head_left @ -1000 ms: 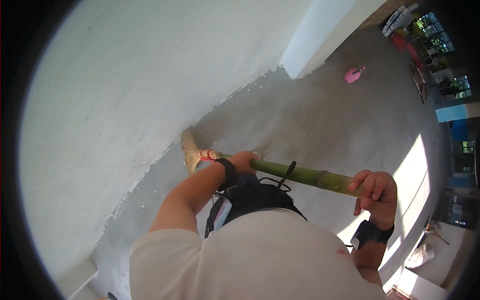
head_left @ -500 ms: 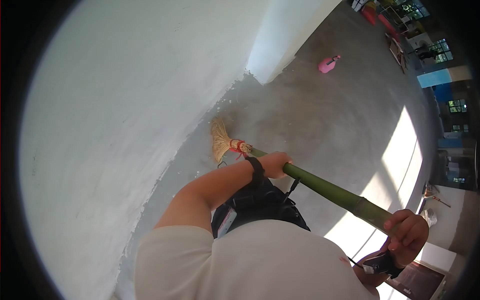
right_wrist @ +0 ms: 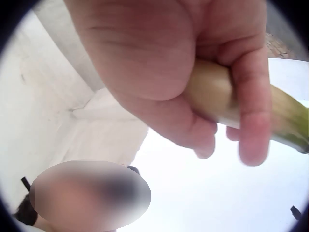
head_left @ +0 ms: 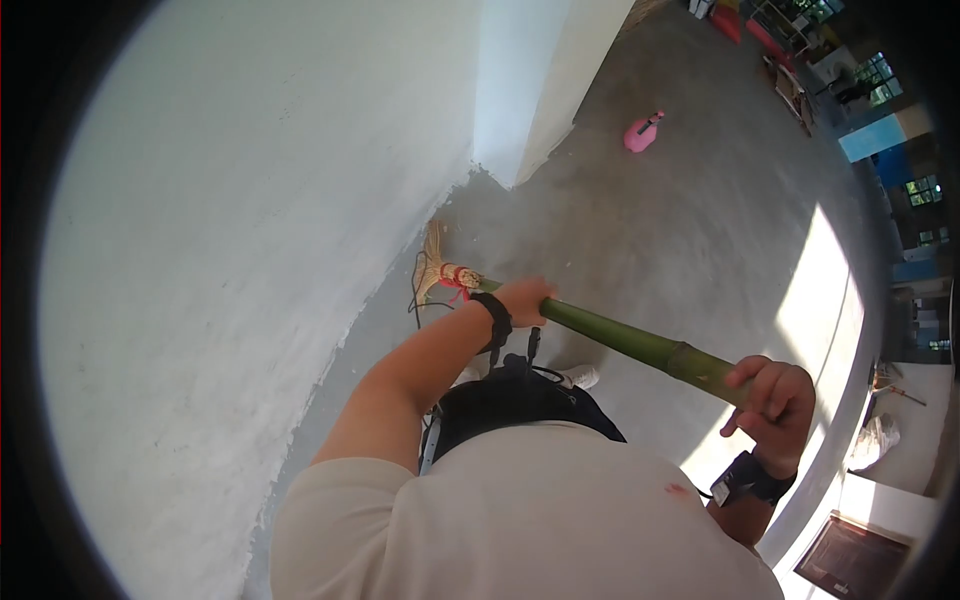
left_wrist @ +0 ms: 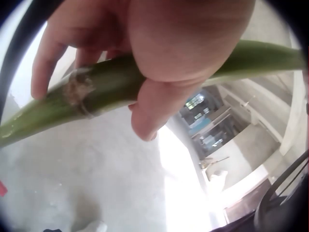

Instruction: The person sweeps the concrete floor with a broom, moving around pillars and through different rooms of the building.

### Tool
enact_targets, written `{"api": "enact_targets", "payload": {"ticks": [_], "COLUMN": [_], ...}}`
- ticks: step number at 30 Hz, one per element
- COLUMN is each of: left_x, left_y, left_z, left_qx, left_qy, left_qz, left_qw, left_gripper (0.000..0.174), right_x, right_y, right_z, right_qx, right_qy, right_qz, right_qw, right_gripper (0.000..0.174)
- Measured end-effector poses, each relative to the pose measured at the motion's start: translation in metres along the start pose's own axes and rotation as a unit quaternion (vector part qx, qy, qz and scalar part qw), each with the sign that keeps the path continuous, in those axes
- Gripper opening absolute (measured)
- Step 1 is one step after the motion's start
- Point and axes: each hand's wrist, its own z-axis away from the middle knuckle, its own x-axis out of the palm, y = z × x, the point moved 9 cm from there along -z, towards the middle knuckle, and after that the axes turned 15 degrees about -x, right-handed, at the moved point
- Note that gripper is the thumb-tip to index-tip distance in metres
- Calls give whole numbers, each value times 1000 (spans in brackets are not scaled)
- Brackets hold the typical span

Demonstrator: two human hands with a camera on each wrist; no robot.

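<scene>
A straw broom with a thick green bamboo handle (head_left: pixel 615 335) slants across the head view. Its splayed straw head (head_left: pixel 430 265), bound with red cord, is down by the base of the wall. Low on the handle, just above the binding, my left hand (head_left: pixel 525 300) grips the bamboo. In the left wrist view its thumb and fingers wrap the stalk beside a brown node (left_wrist: pixel 78 91). Up at the handle's top end, my right hand (head_left: pixel 778 400) curls its fingers over the bamboo. The right wrist view shows the paler end (right_wrist: pixel 212 89) of the stalk under that palm.
A white wall (head_left: pixel 250 220) runs along the left, with a pillar (head_left: pixel 515 90) jutting out ahead. On the grey floor (head_left: pixel 610 230) stands a pink container (head_left: pixel 640 133). Black cable (head_left: pixel 415 290) hangs by the broom head. Sunlight falls on the right, near a white bag (head_left: pixel 875 440).
The broom head has moved along the wall base closer to the pillar. The handle tilted more steeply, then levelled slightly, and both hands kept hold of it. The head view has shifted too.
</scene>
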Motion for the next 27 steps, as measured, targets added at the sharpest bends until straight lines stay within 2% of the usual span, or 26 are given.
{"api": "enact_targets", "payload": {"ticks": [1,5,7,11,14,18,19,21,22,23,25,27], "left_x": [-2,30,52,99,133,143,146,141,137,132,118,111], "left_y": [-9,6,34,92,149,223,235,251,253,239,198,160], "left_z": [-11,-64,-95,-173,-216,-244,-246,-252,-257,-261,-272,-282], "left_qx": [-26,-59,-52,-7,52,88,94,92,92,83,54,31], "left_qy": [37,-6,-57,-78,-112,-179,-200,-208,-209,-208,-209,-214], "left_qz": [-44,-74,-92,-63,-32,-37,-36,-61,-75,-97,-129,-135], "left_qw": [998,995,993,995,992,979,975,972,971,970,968,967], "left_gripper": [24,21,19,19,17,19,20,23,25,27,26,24], "right_x": [-9,-71,-108,-179,-214,-253,-264,-279,-288,-303,-310,-309], "right_y": [10,17,14,-6,-32,-72,-82,-85,-85,-62,-24,15], "right_z": [-3,-2,8,36,57,79,83,88,88,88,72,54], "right_qx": [-24,2,21,29,2,-57,-100,-109,-118,-69,-12,-8], "right_qy": [-33,-35,-25,22,33,63,118,147,161,198,176,121], "right_qz": [-33,-26,-15,48,92,116,94,61,46,11,-14,4], "right_qw": [999,999,999,998,995,990,983,981,979,978,984,993], "right_gripper": [37,40,40,44,46,45,44,43,42,40,39,38]}}
